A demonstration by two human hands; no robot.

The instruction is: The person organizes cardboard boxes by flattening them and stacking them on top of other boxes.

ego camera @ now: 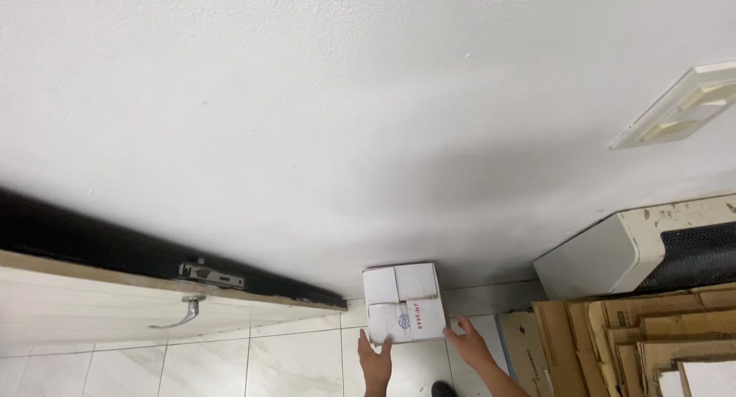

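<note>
Head view, tipped low, takes in at the far left an open door point(92, 301) with its metal lever handle point(184, 311) above the pale tiled floor point(291, 362). Next comes my left hand point(376, 357), fingers loosely spread and flat against the near bottom edge of a small white cardboard box point(404, 311), which rests on the floor tight to the white wall point(345, 136). My right hand point(469, 342) lies open just beside its right lower corner, fingertips barely touching. I judge the box light and stiff, its taped top a little slick, best gripped by opposite side walls. Flattened brown cartons point(636, 339) are stacked at the right.
</note>
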